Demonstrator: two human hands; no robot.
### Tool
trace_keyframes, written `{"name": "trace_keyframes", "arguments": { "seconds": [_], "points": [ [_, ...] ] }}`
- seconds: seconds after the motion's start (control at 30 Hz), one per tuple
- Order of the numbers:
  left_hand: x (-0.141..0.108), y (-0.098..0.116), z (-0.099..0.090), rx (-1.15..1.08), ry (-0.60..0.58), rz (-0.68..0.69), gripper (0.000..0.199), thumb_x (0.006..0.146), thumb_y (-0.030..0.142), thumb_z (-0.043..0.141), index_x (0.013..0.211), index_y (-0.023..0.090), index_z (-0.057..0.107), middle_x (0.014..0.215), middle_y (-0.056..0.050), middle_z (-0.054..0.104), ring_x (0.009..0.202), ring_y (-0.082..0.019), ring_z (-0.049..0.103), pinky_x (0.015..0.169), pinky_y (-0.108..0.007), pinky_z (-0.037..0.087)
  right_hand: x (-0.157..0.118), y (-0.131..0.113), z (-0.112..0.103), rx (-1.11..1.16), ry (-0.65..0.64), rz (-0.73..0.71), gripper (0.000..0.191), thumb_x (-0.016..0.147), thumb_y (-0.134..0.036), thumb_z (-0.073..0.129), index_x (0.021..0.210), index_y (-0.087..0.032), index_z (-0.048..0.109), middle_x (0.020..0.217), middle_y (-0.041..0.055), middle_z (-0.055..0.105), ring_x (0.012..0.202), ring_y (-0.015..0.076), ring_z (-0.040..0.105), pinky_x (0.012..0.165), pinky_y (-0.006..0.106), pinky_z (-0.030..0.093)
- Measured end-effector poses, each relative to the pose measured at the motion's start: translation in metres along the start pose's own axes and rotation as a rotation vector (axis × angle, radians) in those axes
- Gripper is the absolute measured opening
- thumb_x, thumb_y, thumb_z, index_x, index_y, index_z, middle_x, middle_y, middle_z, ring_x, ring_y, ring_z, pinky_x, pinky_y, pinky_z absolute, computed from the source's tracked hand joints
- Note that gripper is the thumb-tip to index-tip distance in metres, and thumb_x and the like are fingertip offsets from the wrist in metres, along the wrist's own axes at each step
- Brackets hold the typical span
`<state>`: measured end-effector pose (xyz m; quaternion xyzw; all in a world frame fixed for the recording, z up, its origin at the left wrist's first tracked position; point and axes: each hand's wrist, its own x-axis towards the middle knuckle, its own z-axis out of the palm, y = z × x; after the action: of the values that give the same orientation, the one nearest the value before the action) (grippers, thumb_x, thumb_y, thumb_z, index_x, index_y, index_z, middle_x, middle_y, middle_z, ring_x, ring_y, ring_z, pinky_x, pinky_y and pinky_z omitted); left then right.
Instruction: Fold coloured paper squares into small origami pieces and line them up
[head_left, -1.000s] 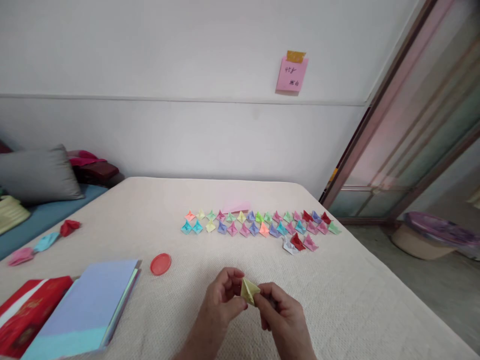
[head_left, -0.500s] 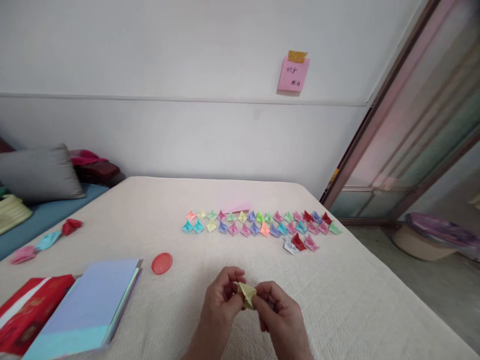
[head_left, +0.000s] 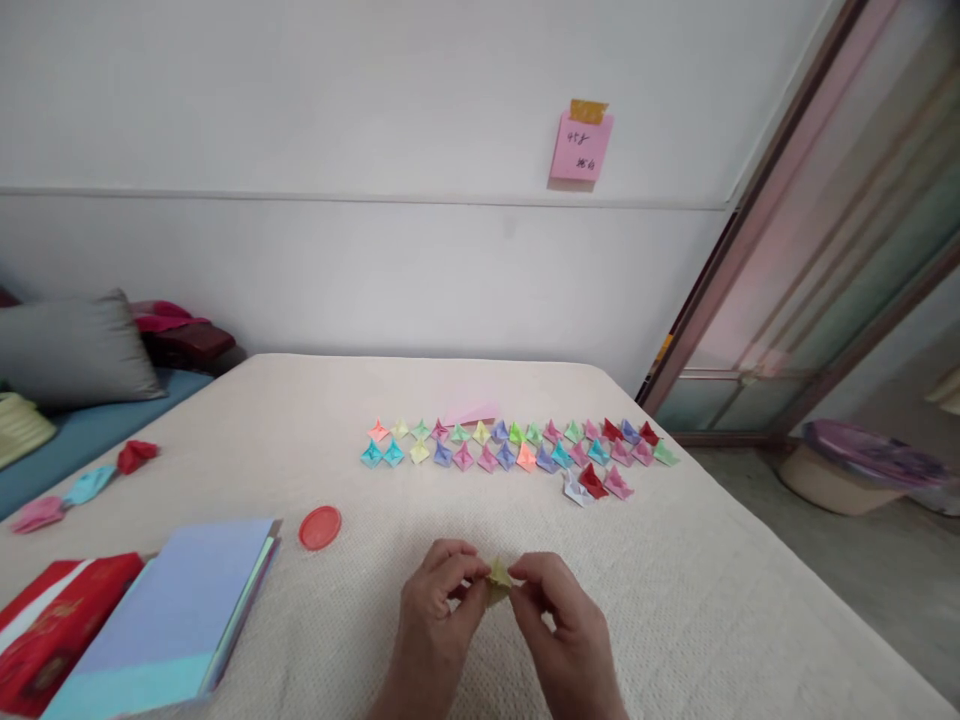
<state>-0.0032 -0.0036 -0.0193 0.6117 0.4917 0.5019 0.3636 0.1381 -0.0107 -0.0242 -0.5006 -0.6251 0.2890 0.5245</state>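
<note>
Low over the near part of the cloth-covered table, a small folded yellow paper piece (head_left: 497, 582) is pinched between both hands. My left hand (head_left: 441, 605) grips its left corner with thumb and fingers. On the opposite corner, my right hand (head_left: 559, 615) closes thumb and forefinger. The fingertips cover the paper's side edges. Beyond the hands stand rows of small folded paper boats (head_left: 486, 456) in many colours. A white boat (head_left: 577, 488), a red boat (head_left: 592, 481) and a pink boat (head_left: 619, 483) form a shorter front row.
A round red lid (head_left: 320, 527) lies left of my hands. Stacked coloured paper (head_left: 169, 600) and a red packet (head_left: 60, 620) are at the near left. Red, blue and pink crumpled pieces (head_left: 90, 485) rest at the left edge. A pink note (head_left: 581, 148) hangs on the wall.
Both hands have shifted their fingertips on the yellow paper, the right forefinger now higher at its side. The paper has turned and shows a different, narrower face.
</note>
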Motion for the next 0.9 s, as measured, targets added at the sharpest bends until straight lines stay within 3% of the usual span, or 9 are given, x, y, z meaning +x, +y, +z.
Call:
{"name": "trace_keyframes", "arguments": {
  "seconds": [0.1,0.43,0.57,0.7,0.9],
  "points": [
    [-0.003,0.002,0.001,0.049,-0.031,0.046,0.017,0.082,0.015,0.056,0.083,0.022,0.071,0.091,-0.006,0.062,0.077,-0.017,0.062,0.066,-0.024,0.049,-0.002,-0.004,0.002,-0.065,-0.063,-0.104,0.013,0.087,-0.018,0.050,0.078,-0.022,0.059,0.073,0.0024,0.057,0.065,0.0156,0.054,0.059,0.025,0.044],
    [-0.006,0.006,0.004,0.194,-0.005,0.066,0.015,0.084,0.018,0.054,0.080,0.020,0.068,0.085,-0.007,0.063,0.075,-0.018,0.059,0.068,-0.028,0.046,-0.009,0.006,0.010,-0.074,-0.036,-0.181,0.018,0.089,-0.015,0.046,0.081,-0.023,0.061,0.077,0.0029,0.059,0.071,0.0155,0.058,0.065,0.025,0.046],
    [-0.005,0.006,0.003,0.090,0.030,-0.023,0.013,0.082,0.017,0.055,0.072,0.020,0.064,0.074,-0.003,0.061,0.069,-0.017,0.056,0.064,-0.026,0.044,-0.010,0.004,0.012,-0.054,-0.026,-0.173,0.019,0.088,-0.016,0.046,0.080,-0.023,0.061,0.078,0.0034,0.059,0.072,0.0161,0.058,0.066,0.026,0.046],
    [-0.002,0.005,0.000,-0.110,0.060,-0.206,0.010,0.080,0.021,0.056,0.074,0.019,0.064,0.064,0.001,0.059,0.060,-0.015,0.054,0.056,-0.024,0.041,-0.005,0.001,0.005,-0.035,-0.052,-0.131,0.015,0.086,-0.017,0.050,0.076,-0.023,0.059,0.074,0.0026,0.059,0.069,0.0162,0.057,0.062,0.025,0.045],
    [0.003,0.004,-0.004,-0.412,0.072,-0.404,0.014,0.077,0.026,0.056,0.074,0.017,0.065,0.070,-0.003,0.067,0.067,-0.018,0.062,0.067,-0.030,0.048,0.001,-0.003,-0.003,0.143,-0.017,0.059,0.012,0.080,-0.024,0.058,0.069,-0.023,0.059,0.068,0.0004,0.057,0.062,0.0160,0.053,0.057,0.026,0.042]
  ]
}}
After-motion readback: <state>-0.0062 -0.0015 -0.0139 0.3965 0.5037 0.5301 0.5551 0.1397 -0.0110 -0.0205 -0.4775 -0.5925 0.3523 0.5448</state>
